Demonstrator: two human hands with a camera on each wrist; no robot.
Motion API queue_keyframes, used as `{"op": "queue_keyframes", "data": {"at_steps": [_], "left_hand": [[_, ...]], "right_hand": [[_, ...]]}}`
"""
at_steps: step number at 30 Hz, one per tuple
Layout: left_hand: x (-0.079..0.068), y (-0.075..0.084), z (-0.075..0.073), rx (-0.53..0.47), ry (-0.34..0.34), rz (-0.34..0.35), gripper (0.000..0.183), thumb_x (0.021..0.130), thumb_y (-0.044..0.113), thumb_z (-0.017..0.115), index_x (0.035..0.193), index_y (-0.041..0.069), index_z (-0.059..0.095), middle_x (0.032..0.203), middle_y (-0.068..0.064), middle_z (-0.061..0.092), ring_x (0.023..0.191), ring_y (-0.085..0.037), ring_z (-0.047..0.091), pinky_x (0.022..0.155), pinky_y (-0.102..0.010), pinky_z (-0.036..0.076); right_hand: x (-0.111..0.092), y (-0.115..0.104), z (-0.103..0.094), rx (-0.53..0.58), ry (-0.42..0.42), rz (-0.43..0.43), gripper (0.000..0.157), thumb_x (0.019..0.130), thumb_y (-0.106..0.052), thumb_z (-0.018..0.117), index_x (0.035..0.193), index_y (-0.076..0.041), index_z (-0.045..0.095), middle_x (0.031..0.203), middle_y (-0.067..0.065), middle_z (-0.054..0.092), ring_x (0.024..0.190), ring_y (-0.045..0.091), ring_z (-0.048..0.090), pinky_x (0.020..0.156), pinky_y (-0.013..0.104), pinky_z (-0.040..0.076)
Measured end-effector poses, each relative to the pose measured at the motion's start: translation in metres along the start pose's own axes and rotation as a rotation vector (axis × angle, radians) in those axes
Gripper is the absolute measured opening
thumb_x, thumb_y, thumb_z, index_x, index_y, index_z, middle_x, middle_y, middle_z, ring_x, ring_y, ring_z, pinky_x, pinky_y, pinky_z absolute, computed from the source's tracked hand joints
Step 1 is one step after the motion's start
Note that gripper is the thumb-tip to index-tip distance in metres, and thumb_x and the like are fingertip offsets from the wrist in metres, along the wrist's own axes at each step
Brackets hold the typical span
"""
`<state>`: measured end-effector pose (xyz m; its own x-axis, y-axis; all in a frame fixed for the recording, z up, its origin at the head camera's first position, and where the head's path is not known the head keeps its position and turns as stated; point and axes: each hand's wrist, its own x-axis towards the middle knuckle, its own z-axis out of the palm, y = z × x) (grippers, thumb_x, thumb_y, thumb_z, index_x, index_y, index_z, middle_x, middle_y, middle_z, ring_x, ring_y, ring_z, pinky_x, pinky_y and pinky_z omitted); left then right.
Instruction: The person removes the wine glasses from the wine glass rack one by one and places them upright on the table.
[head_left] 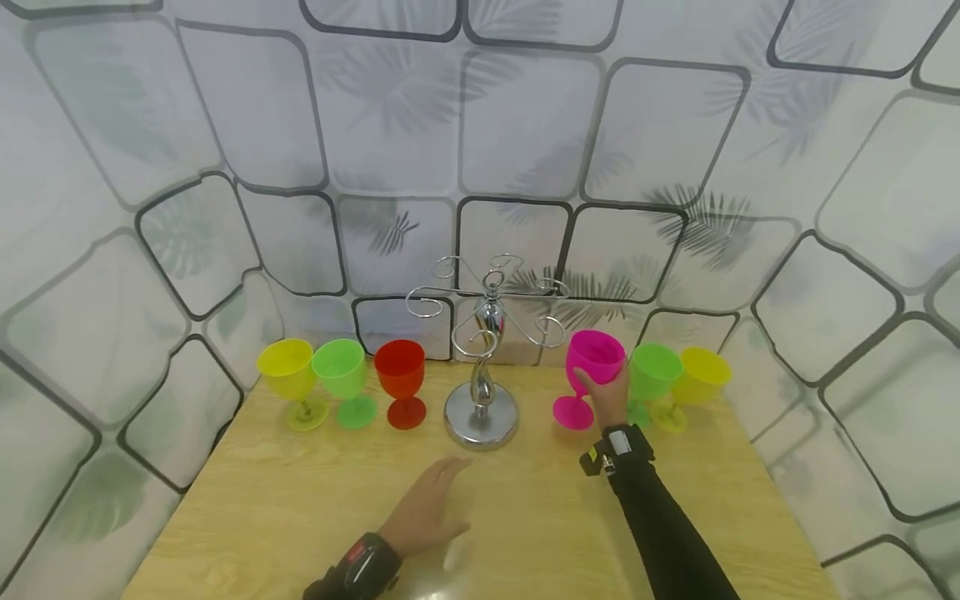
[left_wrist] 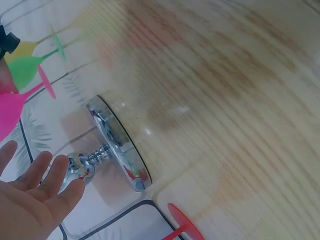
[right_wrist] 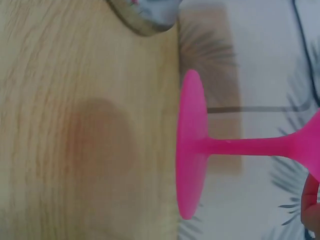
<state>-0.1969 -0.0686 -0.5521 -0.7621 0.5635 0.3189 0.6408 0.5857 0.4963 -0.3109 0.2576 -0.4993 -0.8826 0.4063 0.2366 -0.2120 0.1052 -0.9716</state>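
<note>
My right hand [head_left: 609, 398] grips a pink goblet [head_left: 595, 357] by its bowl, to the right of the chrome stand. In the right wrist view the goblet's foot [right_wrist: 191, 145] is lifted off the wood, with a blurred reflection beside it. My left hand [head_left: 427, 510] hovers over the table in front of the stand, fingers spread and relaxed, holding nothing. Between the hands rises the chrome stand [head_left: 481, 414], a round base with a twisted stem and several curled wire arms [head_left: 491, 292] on top.
To the left stand a yellow goblet [head_left: 288, 371], a green goblet [head_left: 342, 371] and a red goblet [head_left: 401, 369]. Right beside my right hand are another green goblet [head_left: 654, 372] and a yellow goblet [head_left: 701, 377]. Patterned curtain walls [head_left: 525, 125] rise behind the wooden table [head_left: 247, 500].
</note>
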Motion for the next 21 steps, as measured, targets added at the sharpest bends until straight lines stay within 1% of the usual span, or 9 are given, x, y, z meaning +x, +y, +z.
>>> {"op": "queue_keyframes", "data": {"at_steps": [4,7,9,12,18,21], "left_hand": [[-0.002,0.001,-0.002,-0.013,-0.014,-0.016,0.083,0.066,0.026,0.079,0.137,0.006,0.041,0.136,-0.017,0.047,0.126,-0.03,0.047,0.105,-0.046,0.041],[-0.003,0.0,-0.002,-0.012,-0.021,-0.028,0.083,0.067,0.026,0.078,0.138,0.007,0.04,0.137,-0.016,0.047,0.126,-0.028,0.047,0.105,-0.046,0.041],[-0.003,0.0,-0.002,-0.018,-0.017,-0.029,0.083,0.066,0.026,0.079,0.138,0.006,0.04,0.137,-0.016,0.047,0.126,-0.029,0.047,0.104,-0.046,0.042],[-0.004,-0.001,-0.001,-0.026,-0.003,-0.025,0.084,0.065,0.025,0.079,0.137,0.005,0.041,0.136,-0.016,0.047,0.125,-0.029,0.048,0.103,-0.047,0.043],[-0.003,-0.002,0.001,-0.03,0.0,-0.038,0.083,0.066,0.024,0.079,0.138,0.005,0.04,0.136,-0.015,0.047,0.125,-0.029,0.047,0.103,-0.047,0.043],[-0.002,-0.002,0.001,-0.022,0.007,-0.036,0.084,0.066,0.025,0.079,0.138,0.007,0.04,0.136,-0.013,0.047,0.125,-0.029,0.048,0.103,-0.047,0.043]], "right_hand": [[0.005,0.015,-0.001,-0.053,0.058,0.025,0.081,0.077,-0.011,0.076,0.142,-0.009,0.027,0.135,0.012,0.044,0.116,0.014,0.045,0.102,0.028,0.039],[0.008,0.022,-0.001,-0.066,0.074,0.024,0.083,0.076,-0.011,0.077,0.142,-0.008,0.026,0.137,0.014,0.042,0.122,0.023,0.043,0.107,0.038,0.037],[0.009,0.027,-0.002,-0.076,0.077,0.018,0.084,0.075,-0.011,0.077,0.142,-0.008,0.026,0.137,0.015,0.042,0.125,0.027,0.042,0.108,0.042,0.036],[0.011,0.032,-0.002,-0.073,0.073,0.011,0.086,0.074,-0.01,0.078,0.142,-0.006,0.025,0.138,0.017,0.041,0.127,0.03,0.041,0.11,0.044,0.035],[0.014,0.043,-0.005,-0.089,0.068,0.055,0.091,0.074,-0.012,0.078,0.144,-0.008,0.02,0.141,0.018,0.037,0.129,0.031,0.038,0.111,0.045,0.033],[0.014,0.045,-0.005,-0.091,0.063,0.056,0.092,0.074,-0.011,0.077,0.145,-0.007,0.019,0.142,0.019,0.035,0.13,0.032,0.037,0.112,0.046,0.033]]}}
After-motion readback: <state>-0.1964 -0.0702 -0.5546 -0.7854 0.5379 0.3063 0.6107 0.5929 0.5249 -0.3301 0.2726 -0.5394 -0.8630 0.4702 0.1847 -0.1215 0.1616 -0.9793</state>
